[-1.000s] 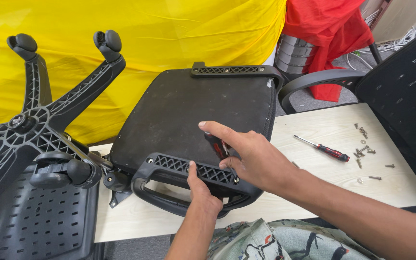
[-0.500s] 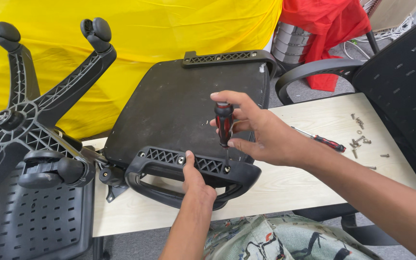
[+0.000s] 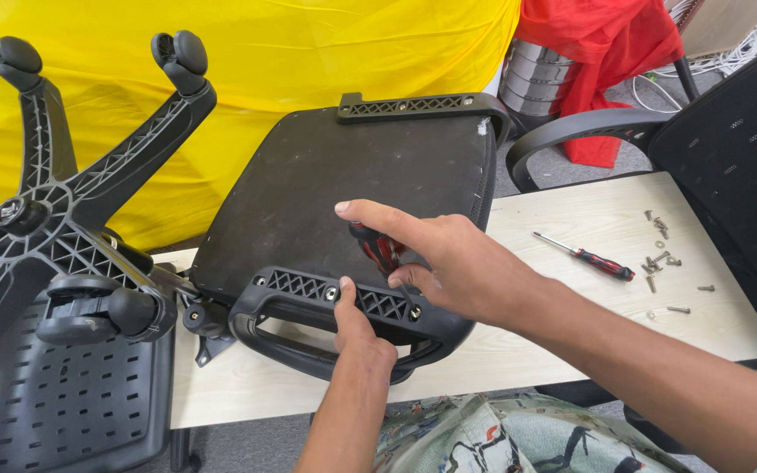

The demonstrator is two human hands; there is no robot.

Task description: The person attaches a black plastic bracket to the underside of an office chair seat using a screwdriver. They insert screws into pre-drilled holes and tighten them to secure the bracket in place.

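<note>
Red-black screwdriver [image 3: 380, 251] pinched upright in right hand [image 3: 453, 263] fingers, tip at armrest [image 3: 352, 311] screw; left hand [image 3: 357, 333] fingers wrapped round armrest.

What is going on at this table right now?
A person's right hand holds a red-and-black screwdriver upright on the black armrest of an upturned chair seat. The left hand grips that armrest. A second screwdriver and loose screws lie on the table.

A single head-worn camera looks steeply down, close over the table [image 3: 571, 228].
</note>
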